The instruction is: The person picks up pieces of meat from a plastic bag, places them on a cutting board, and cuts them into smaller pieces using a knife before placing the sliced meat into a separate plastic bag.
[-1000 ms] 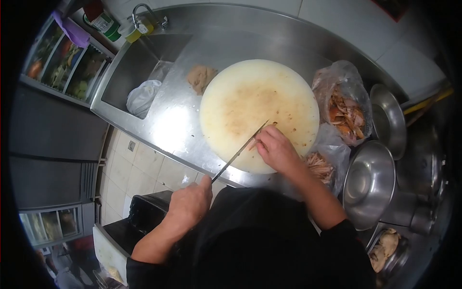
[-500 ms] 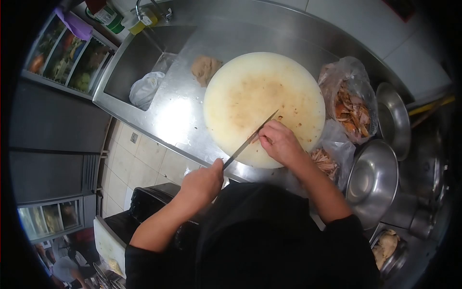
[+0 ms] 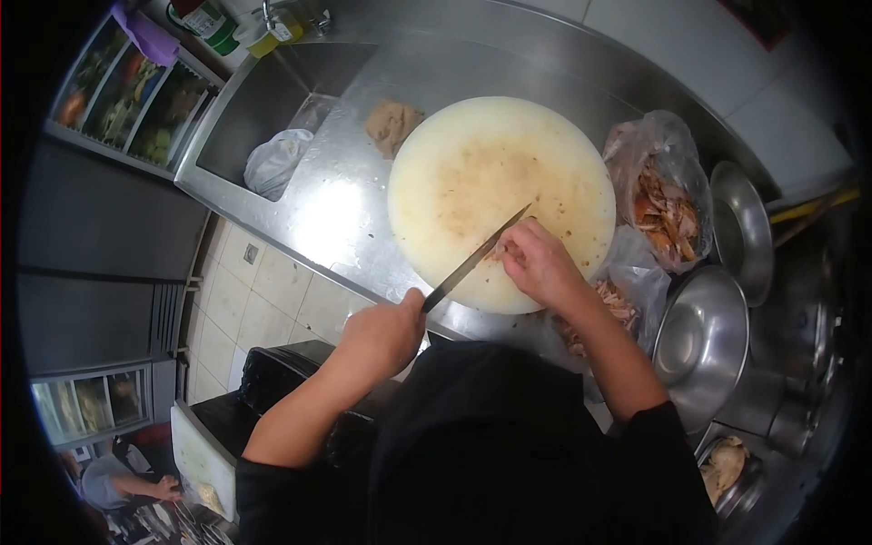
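Grey cloth clothes a co-worker [image 3: 98,483] at lower left, whose bare arm now extends toward a white rectangular board [image 3: 202,445]. Rightward, the left hand [image 3: 381,338] grips the handle of a long, dark-edged steel knife [image 3: 472,263]; it has edged closer to the thick, round, cream-coloured cutting board [image 3: 500,163], carrying the blade farther over it, which suggests cutting is under way. By the blade lies a small reddish scrap [image 3: 494,255]. Beside it the right hand [image 3: 542,263] has its fingers curled; whether they pinch the scrap I cannot tell. Farther right sit pale meat strips [image 3: 621,304] in clear plastic.
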The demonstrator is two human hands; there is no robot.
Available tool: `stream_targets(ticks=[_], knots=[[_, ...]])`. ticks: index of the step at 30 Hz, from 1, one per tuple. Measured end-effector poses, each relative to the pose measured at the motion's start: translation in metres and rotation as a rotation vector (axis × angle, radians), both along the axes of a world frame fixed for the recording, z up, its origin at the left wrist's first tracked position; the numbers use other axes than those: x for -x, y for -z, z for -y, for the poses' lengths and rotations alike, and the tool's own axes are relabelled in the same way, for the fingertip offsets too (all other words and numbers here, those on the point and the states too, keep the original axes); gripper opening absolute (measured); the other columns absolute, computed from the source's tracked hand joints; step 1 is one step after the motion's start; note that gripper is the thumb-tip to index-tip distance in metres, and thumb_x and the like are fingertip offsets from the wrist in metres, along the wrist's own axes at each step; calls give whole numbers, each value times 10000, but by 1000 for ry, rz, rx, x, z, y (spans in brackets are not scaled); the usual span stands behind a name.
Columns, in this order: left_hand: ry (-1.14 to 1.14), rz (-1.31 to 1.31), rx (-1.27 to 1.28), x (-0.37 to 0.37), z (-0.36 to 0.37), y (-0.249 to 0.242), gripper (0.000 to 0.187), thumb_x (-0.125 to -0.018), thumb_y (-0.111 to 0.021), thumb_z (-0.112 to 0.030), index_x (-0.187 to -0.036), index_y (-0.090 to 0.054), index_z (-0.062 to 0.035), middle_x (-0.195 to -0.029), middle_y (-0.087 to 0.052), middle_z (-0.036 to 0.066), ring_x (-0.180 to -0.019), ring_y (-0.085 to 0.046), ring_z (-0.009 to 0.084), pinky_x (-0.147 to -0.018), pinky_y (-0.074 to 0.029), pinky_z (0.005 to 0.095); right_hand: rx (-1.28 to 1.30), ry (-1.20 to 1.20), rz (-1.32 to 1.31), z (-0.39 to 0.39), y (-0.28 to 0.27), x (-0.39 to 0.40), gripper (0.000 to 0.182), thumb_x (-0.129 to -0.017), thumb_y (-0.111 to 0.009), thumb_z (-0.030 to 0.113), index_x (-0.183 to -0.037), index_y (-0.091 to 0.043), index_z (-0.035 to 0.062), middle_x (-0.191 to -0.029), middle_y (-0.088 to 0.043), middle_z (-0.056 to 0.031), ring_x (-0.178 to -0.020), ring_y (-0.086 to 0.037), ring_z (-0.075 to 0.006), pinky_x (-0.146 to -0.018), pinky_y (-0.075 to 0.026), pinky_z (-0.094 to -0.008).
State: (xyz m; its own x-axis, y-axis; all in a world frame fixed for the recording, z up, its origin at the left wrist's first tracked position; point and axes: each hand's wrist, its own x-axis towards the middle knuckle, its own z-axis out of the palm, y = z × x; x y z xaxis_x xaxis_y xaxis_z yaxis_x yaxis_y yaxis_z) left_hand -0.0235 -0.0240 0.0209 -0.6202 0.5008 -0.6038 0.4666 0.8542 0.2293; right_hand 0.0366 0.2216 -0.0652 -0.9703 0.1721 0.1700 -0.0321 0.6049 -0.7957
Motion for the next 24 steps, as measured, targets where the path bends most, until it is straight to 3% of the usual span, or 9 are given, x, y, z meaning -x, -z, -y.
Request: stream_targets(ticks=[8,13,16,20,24], knots=[[-16,26,34,-10,10,9,234,-1036,-479,-287,-1129,-481,-73,-805,-685,284,-814,-664,508,-747,-512,609,-12,-38,-32,-5,6,3,28,-852,-663,34,-880,-659,38,-860,-634,-143,-833,-641,-347,-753,-527,-424],[-17,31,69,-9,12,-19,235,-1043,-461,-276,-1109,-491,-53,-847,-699,263,-849,-679,481,-755,-522,590,-103,-14,-55,-5,5,1,21,-853,-686,42,-870,-674,41,-869,-642,-142,-841,-647,-355,-755,-529,-425],[-27,128,65,-15,11,-3,238,-1042,-467,-277,-1113,-497,-52,-853,-699,263,-853,-677,480,-759,-521,589,-93,-28,-38,-6,3,1,35,-860,-702,58,-871,-673,44,-867,-637,-144,-852,-648,-361,-760,-530,-430],[6,39,-88,-5,10,20,260,-1030,-512,-292,-1138,-470,-59,-788,-670,296,-794,-641,533,-743,-493,622,-98,-45,-21,-7,4,1,50,-860,-716,67,-881,-677,44,-876,-636,-146,-859,-649,-366,-764,-530,-435],[-5,83,19,-6,17,-10,258,-1035,-497,-289,-1133,-490,-50,-812,-680,274,-822,-654,507,-759,-504,600,-125,-48,-47,-6,2,0,66,-856,-724,67,-894,-678,40,-879,-637,-149,-858,-650,-370,-763,-529,-439]])
